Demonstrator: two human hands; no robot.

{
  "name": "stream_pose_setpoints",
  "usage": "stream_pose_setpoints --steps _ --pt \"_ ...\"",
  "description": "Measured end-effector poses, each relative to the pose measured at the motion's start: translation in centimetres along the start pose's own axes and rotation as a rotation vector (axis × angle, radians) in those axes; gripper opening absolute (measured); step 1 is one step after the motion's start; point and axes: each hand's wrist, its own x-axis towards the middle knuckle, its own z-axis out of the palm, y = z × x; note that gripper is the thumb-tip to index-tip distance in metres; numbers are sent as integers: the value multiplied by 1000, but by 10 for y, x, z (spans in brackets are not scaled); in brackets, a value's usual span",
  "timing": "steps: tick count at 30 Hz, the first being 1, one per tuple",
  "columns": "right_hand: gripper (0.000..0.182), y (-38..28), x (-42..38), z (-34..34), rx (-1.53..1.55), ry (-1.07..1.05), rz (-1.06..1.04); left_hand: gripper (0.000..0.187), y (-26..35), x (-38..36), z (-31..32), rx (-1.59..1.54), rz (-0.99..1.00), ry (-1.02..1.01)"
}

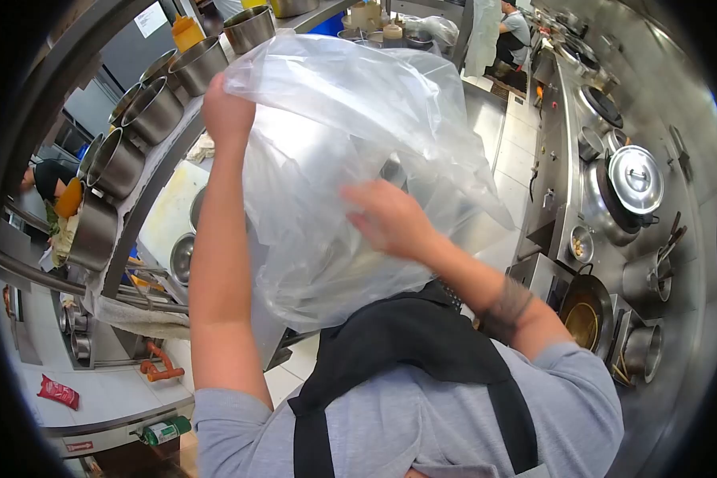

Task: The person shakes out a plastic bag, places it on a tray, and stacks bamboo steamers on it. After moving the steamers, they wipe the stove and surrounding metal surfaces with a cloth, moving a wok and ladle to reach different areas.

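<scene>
A large clear plastic bag [319, 263] spreads out in front of my body, wrinkled and puffed wide. My left hand [229, 111] is raised at the far left and closed on the bag's upper edge. In front of the bag's middle is my right hand [390, 219], blurred by motion, with its fingers stretched apart and nothing visible in them. Steel surfaces show hazily through the plastic, and the bag hides most of the counter behind it.
Several steel pots [153, 111] line the shelf on the left, near a squeeze bottle [187, 33]. Below are a cutting board [171, 199] and a steel bowl [182, 259]. At right, a stove line holds a lidded wok [636, 179] and a dark wok [585, 311]. A person [514, 36] is at the back.
</scene>
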Motion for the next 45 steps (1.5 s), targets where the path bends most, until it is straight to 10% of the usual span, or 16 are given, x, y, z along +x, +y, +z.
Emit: stream_pose_setpoints --steps 1,5,7,10,12,15,21,23,26,29,33,35,37,41,43,45 --pt "50 -18 -13 -24 -12 70 -206 23 0 -1 -4 6 3 -4" --pt "61 -11 -51 -82 -325 609 215 24 6 -35 -22 -348 -163 -190" --pt "71 40 -75 -68 -757 281 564 28 13 -50 -27 -714 -612 -451" --pt "72 179 -162 -43 -545 12 768 33 47 -85 -63 -671 -561 -892" --pt "52 203 -171 -54 1028 744 1059 32 30 -99 -97 -470 -60 -1248" --pt "31 141 -152 -122 1376 725 940 29 -42 -113 -133 -11 -77 -1504" --pt "47 120 -285 -150 1112 -1023 1190 20 -191 -166 -217 -294 -633 -1205" --pt "55 77 -248 -182 1136 -1230 1168 23 -208 -173 -253 -545 -806 -1187" --pt "57 83 -236 -248 1060 -569 1323 33 -200 -164 -262 -803 -981 -1203" --pt "17 117 -217 -264 33 -271 1177 55 -173 -152 -232 -709 -792 -1292" --pt "17 156 -223 -201 -694 340 933 42 -153 -163 -151 -321 -532 -1147" --pt "20 194 -250 -157 -341 757 1091 26 -150 -194 -108 556 30 -620" --pt "26 241 -287 -98 844 1258 1137 25 -124 -217 -75 549 -178 -677" --pt "32 149 -253 -50 1862 483 1003 23 -122 -260 -51 -435 -796 -635" --pt "38 182 -334 -52 1221 25 933 22 -123 -257 -86 -998 -1180 -952" --pt "42 107 -295 -126 1287 -205 1628 20 -170 -249 -154 -915 -1062 -1272"
